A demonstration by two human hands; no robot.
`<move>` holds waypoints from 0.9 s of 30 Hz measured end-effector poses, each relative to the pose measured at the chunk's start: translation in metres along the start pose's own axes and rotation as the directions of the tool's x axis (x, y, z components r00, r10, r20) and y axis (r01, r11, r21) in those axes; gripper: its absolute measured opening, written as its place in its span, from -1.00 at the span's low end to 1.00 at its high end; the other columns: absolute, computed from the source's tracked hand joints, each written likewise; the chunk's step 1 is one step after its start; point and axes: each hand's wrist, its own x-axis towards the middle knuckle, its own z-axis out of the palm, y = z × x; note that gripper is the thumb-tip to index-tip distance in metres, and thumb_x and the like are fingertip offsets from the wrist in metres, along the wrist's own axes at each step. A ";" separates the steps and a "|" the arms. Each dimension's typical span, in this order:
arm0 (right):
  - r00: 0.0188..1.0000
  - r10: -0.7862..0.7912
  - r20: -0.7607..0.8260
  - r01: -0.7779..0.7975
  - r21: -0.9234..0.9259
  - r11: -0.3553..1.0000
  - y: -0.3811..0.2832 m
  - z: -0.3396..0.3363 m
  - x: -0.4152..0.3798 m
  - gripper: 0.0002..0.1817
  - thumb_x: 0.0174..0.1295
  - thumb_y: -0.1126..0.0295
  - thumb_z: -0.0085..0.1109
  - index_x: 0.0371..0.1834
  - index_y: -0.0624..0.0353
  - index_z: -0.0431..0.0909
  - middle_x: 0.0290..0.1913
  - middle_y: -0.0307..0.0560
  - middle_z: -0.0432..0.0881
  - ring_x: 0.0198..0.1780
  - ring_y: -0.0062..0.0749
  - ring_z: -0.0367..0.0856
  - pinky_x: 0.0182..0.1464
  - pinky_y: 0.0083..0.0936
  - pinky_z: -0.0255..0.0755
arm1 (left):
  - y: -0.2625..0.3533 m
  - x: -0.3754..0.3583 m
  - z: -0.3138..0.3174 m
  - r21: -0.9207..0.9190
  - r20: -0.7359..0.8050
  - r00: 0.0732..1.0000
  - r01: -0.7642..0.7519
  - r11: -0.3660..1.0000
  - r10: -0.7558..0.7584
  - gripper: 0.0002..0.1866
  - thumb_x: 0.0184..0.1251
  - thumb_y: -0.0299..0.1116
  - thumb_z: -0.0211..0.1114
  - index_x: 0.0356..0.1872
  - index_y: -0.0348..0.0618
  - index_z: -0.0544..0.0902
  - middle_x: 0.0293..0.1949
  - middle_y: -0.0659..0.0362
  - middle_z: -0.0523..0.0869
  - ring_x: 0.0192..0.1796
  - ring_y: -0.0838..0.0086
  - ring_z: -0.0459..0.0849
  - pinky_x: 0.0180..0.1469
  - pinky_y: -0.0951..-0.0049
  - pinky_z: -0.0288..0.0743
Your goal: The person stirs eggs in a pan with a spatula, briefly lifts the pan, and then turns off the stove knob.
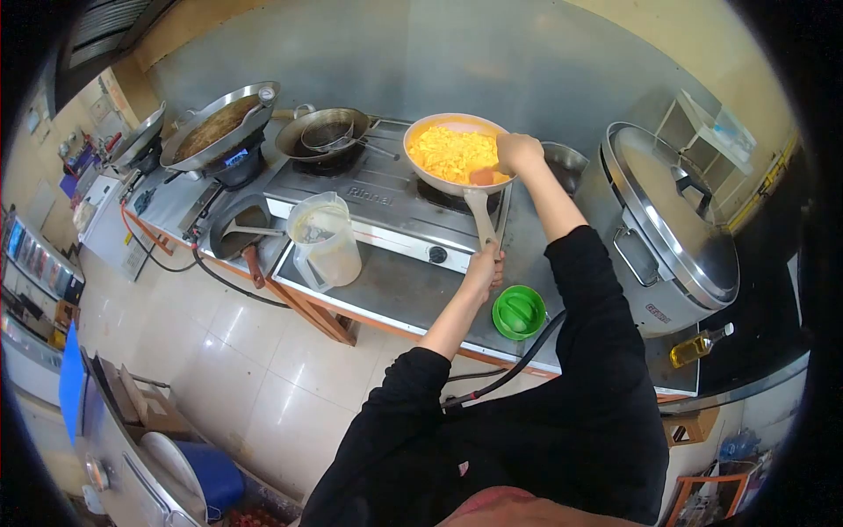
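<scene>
A light-coloured frying pan (477,200) sits on the right burner of the stove, with yellow scrambled eggs (452,149) spread over its bottom. My left hand (483,270) is wrapped round the pan's handle. Over the pan's right rim, my right hand (520,154) is closed on a spatula (482,176). Its brownish blade touches the eggs, while my fingers hide most of its handle. Close to my left hand, a green bowl (519,312) with a green item inside stands on the counter.
Left of the pan, a wok (290,140) with a strainer rests on the gas stove (373,195). A clear pitcher (325,237) stands at the counter's front edge. To the right are a large lidded steel cooker (654,255) and an oil bottle (700,345). A black hose (527,356) hangs in front.
</scene>
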 end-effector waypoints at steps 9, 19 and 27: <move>0.991 0.019 -0.135 -0.021 -0.012 1.000 0.011 -0.004 0.045 -0.75 -0.15 0.42 0.12 -0.32 0.12 0.53 -0.27 -0.06 0.56 -0.19 -0.27 0.53 -0.23 -0.44 0.42 | 0.005 -0.001 0.003 0.028 -0.010 0.999 -0.032 0.999 0.032 -0.66 0.17 -0.05 -0.08 -0.58 -0.10 0.31 -0.82 0.43 0.07 -0.82 0.70 -0.01 -0.77 0.64 -0.15; 0.996 0.020 0.082 -0.018 -0.024 1.000 0.022 -0.002 0.021 -0.63 -0.30 0.41 0.24 -0.32 0.21 0.47 -0.32 0.02 0.55 -0.23 -0.21 0.53 -0.25 -0.38 0.42 | 0.001 -0.001 -0.004 0.041 0.039 0.999 -0.026 0.999 0.025 -0.65 0.18 -0.03 -0.08 -0.57 -0.10 0.31 -0.83 0.43 0.08 -0.82 0.71 0.00 -0.77 0.65 -0.15; 0.994 0.065 -0.090 -0.060 0.056 0.997 0.018 0.006 0.042 -0.69 -0.13 0.35 0.14 -0.24 0.12 0.49 -0.20 -0.06 0.53 -0.15 -0.24 0.51 -0.20 -0.38 0.41 | 0.004 -0.001 -0.002 0.043 0.016 1.000 -0.019 0.999 0.018 -0.66 0.18 -0.04 -0.09 -0.58 -0.09 0.32 -0.83 0.43 0.08 -0.83 0.70 -0.02 -0.77 0.63 -0.15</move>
